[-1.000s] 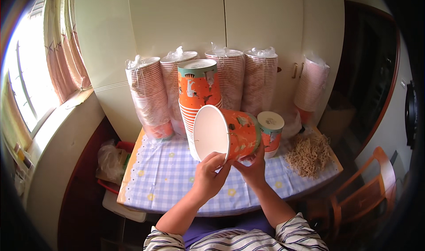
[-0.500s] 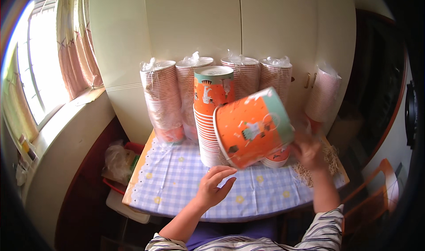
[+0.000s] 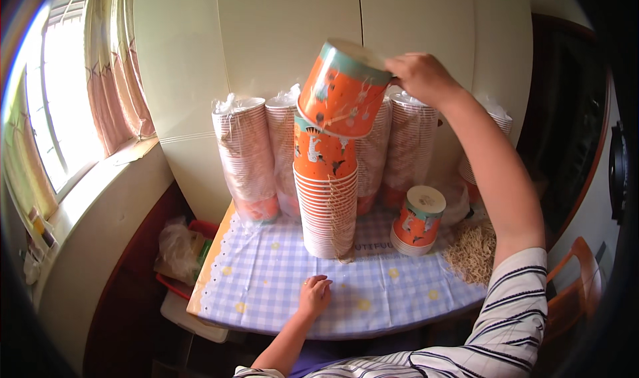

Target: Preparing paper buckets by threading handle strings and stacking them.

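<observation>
My right hand [image 3: 423, 78] grips an orange and green paper tub [image 3: 346, 88] by its base edge. The tub is tilted, mouth down, just over a tall stack of matching upside-down tubs [image 3: 326, 191]; whether they touch I cannot tell. Thin tan strands [image 3: 343, 211] run down the right side of that stack. My left hand [image 3: 315, 295] is low over the tablecloth in front of the stack, fingers loosely bent, holding nothing visible. To the right stands a short stack of upside-down tubs [image 3: 418, 221], beside a heap of tan rubber bands [image 3: 471, 248].
Tall plastic-wrapped tub stacks [image 3: 243, 151] line the back of the table, another [image 3: 498, 121] at the far right. A checked tablecloth [image 3: 266, 291] covers the table. A red bin [image 3: 203, 228] stands left, a wooden chair [image 3: 586, 278] right, a cabinet [image 3: 293, 31] behind.
My right hand has lifted the tub up and left, from beside the tall stack to above it. My left hand has drawn back toward me. The short stack and tan strands now show.
</observation>
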`<state>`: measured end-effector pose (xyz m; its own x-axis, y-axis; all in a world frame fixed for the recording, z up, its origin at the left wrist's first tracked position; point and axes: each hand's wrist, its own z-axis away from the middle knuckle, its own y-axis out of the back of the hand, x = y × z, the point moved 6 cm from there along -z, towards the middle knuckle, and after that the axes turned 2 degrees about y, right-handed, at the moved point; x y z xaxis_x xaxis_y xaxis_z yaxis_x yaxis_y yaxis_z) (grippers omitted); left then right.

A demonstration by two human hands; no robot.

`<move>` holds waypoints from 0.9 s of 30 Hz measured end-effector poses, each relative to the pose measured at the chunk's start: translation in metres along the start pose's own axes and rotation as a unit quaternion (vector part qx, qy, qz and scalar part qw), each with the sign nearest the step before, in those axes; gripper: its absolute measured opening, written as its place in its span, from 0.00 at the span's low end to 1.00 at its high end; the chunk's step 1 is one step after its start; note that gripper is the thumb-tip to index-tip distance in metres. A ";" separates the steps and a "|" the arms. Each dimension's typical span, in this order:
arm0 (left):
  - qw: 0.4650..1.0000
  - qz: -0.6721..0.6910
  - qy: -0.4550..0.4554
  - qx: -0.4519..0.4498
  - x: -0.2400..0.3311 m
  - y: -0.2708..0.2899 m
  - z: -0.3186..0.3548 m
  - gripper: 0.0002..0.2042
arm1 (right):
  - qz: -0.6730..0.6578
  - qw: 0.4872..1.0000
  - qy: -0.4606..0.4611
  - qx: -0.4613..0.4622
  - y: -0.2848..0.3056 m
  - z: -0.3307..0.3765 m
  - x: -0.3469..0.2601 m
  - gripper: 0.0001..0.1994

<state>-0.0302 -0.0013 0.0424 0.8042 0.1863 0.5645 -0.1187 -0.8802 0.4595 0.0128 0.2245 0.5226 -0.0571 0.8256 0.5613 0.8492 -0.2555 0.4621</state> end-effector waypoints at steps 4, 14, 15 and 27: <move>1.000 -0.013 -0.003 0.005 0.000 0.004 0.003 0.10 | 0.019 0.997 0.030 -0.071 -0.042 -0.026 -0.016 0.02; 0.999 -0.001 0.040 0.017 -0.011 0.003 0.004 0.09 | 0.122 0.967 0.029 -0.224 -0.093 -0.047 -0.038 0.07; 0.999 0.000 0.041 0.017 -0.011 0.003 0.004 0.09 | 0.121 0.966 0.029 -0.225 -0.096 -0.047 -0.038 0.07; 0.998 0.003 0.057 0.014 -0.011 0.004 0.002 0.07 | 0.137 0.966 0.049 -0.214 -0.115 -0.045 -0.037 0.06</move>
<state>-0.0378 -0.0074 0.0363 0.7317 0.2290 0.6420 -0.1053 -0.8926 0.4384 -0.1068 0.2006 0.4799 0.0725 0.6509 0.7557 0.5458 -0.6600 0.5162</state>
